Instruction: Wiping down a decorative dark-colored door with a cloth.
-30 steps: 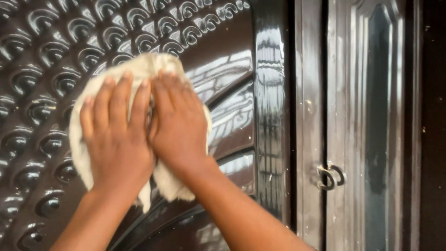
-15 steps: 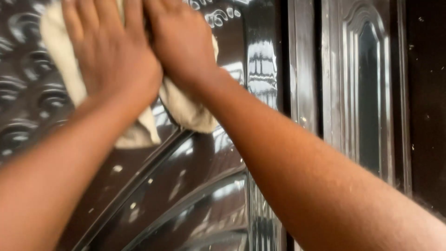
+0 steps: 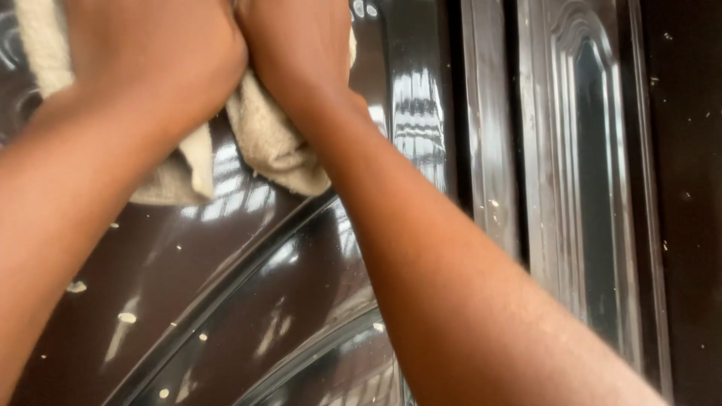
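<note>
Cream cloth on a glossy dark brown door

My cloth (image 3: 274, 146) is plain cream; below it the dark brown door (image 3: 248, 301) shows pale specks, curved ridges and white reflections.

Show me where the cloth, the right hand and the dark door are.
cloth (image 3: 274, 146): head view, on the hanging fold below the hands.
right hand (image 3: 297, 45): head view, on the back of the hand.
door (image 3: 226, 301): head view, on the glossy brown panel.

just the one head cam, right up close, facing the glossy brown door (image 3: 248, 301) straight along both raised forearms
</note>
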